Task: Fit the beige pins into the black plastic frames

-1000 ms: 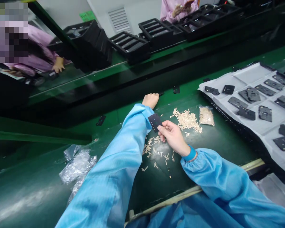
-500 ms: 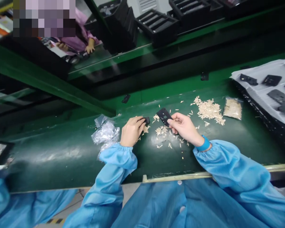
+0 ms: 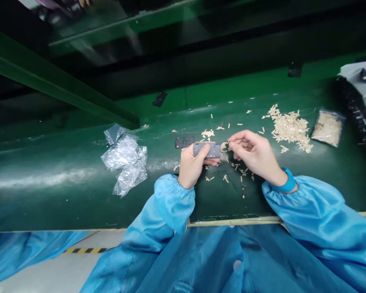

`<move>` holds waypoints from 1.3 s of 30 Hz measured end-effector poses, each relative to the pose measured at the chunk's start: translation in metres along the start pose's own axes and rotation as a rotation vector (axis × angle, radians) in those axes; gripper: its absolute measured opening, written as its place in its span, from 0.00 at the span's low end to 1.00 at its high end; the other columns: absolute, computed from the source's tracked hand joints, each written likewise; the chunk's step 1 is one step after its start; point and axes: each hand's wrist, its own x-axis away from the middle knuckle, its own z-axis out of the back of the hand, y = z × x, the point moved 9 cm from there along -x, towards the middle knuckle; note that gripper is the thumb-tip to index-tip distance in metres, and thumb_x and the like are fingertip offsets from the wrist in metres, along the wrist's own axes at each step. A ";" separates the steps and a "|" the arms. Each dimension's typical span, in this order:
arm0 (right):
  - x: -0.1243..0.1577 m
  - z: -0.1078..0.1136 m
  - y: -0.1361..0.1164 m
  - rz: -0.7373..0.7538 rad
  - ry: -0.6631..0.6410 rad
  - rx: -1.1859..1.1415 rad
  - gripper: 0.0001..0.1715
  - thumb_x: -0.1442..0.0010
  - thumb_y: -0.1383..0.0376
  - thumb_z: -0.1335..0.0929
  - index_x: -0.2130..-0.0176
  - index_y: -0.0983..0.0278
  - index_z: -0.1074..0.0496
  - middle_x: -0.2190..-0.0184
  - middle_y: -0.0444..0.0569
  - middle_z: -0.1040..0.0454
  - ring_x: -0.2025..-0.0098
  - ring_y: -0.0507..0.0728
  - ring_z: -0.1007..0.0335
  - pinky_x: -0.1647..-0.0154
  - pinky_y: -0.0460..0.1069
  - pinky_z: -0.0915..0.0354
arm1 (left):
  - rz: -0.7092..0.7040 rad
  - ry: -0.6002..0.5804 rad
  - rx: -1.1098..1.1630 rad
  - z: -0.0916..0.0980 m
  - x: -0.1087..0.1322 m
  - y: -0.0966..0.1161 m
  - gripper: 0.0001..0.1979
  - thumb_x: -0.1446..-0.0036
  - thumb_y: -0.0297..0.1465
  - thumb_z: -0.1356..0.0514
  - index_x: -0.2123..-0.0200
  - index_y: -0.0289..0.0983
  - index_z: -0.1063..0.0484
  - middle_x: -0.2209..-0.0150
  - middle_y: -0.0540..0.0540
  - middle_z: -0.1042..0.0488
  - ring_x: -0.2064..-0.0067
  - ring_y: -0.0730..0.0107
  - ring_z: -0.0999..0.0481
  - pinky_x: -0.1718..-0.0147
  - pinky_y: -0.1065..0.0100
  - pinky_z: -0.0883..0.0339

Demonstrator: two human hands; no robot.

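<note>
My left hand [image 3: 192,162] is closed around a grey rectangular plastic part [image 3: 212,151], thumb on top and fingers beneath. Just right of it, my right hand [image 3: 251,152] has its thumb and forefinger pinched together. Something small and dark shows at those fingertips, too small to name. On the green work surface [image 3: 158,203], a black flat plastic part [image 3: 184,142] lies just beyond my left hand. Small pale strips [image 3: 208,134] are scattered around and under both hands.
Right of my hands is a larger pile of pale strips [image 3: 291,128], beside a clear bag of strips [image 3: 327,127]. Crumpled clear plastic bags [image 3: 125,156] lie on the left. Black parts [image 3: 160,99] rest toward the back. A black tray [image 3: 358,110] with white lining stands far right.
The black flat part has left my right hand, which now pinches something tiny. My left hand has moved right and now holds the grey part. The view has tipped downward.
</note>
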 end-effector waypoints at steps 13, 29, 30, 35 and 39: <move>0.012 -0.014 0.001 -0.024 0.033 0.077 0.10 0.36 0.59 0.28 0.61 0.63 0.21 0.72 0.46 0.23 0.73 0.52 0.30 0.73 0.48 0.35 | -0.183 0.124 -0.179 0.003 0.018 0.020 0.17 0.36 0.45 0.39 0.58 0.37 0.24 0.69 0.46 0.17 0.73 0.67 0.16 0.74 0.71 0.20; 0.012 -0.010 0.000 0.003 0.044 0.183 0.07 0.38 0.61 0.29 0.65 0.63 0.23 0.73 0.47 0.22 0.73 0.53 0.29 0.74 0.48 0.35 | -0.344 0.093 -0.429 -0.006 0.026 0.033 0.10 0.33 0.38 0.40 0.56 0.40 0.23 0.67 0.51 0.16 0.69 0.72 0.16 0.69 0.75 0.21; 0.011 -0.010 0.000 0.006 0.042 0.181 0.07 0.38 0.62 0.29 0.65 0.63 0.23 0.73 0.47 0.23 0.73 0.53 0.29 0.74 0.48 0.35 | -0.327 0.091 -0.404 -0.005 0.025 0.031 0.10 0.33 0.38 0.40 0.56 0.40 0.23 0.67 0.51 0.16 0.70 0.71 0.16 0.69 0.74 0.21; 0.009 -0.013 0.002 -0.049 0.009 0.070 0.09 0.38 0.60 0.29 0.66 0.63 0.24 0.76 0.44 0.25 0.76 0.51 0.33 0.77 0.46 0.38 | -0.185 0.083 -0.257 -0.001 0.018 0.017 0.15 0.35 0.44 0.40 0.57 0.39 0.23 0.69 0.48 0.17 0.73 0.68 0.17 0.73 0.71 0.21; 0.007 -0.014 0.001 -0.074 0.010 0.039 0.09 0.38 0.60 0.29 0.66 0.63 0.24 0.78 0.44 0.26 0.78 0.50 0.34 0.78 0.46 0.38 | -0.185 0.081 -0.261 -0.001 0.017 0.018 0.15 0.35 0.45 0.40 0.57 0.39 0.23 0.68 0.48 0.17 0.73 0.68 0.17 0.73 0.71 0.21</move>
